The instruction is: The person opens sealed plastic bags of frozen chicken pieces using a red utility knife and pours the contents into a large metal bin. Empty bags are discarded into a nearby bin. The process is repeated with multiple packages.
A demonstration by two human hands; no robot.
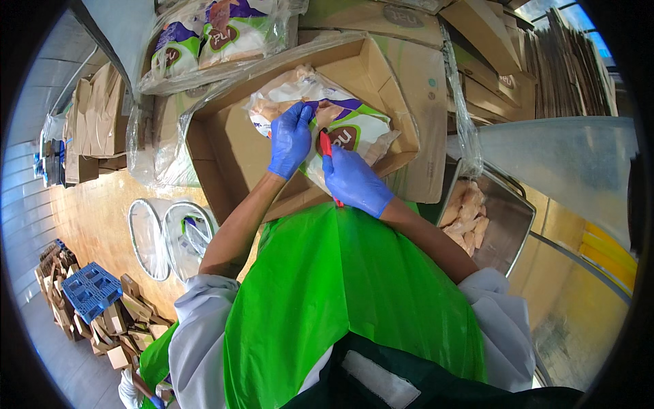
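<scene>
A printed plastic bag of raw meat pieces (370, 125), looking like poultry, lies in a shallow cardboard box (225, 148) in front of me. My left hand (291, 138), in a blue glove, pinches the bag's film near its middle. In my right hand (352, 179), also gloved in blue, is a red safety cutter (325, 143), its dark tip against the bag just right of my left hand. Whether the film is cut under the tip is hard to tell.
More printed bags (225, 36) sit in a plastic-lined box beyond. At right a metal bin (506, 230) holds loose meat pieces. Hoop-framed clear bags (171, 237) stand at left. Flattened cardboard (572, 71), a blue pallet (92, 291) and another person (135, 383) are farther out.
</scene>
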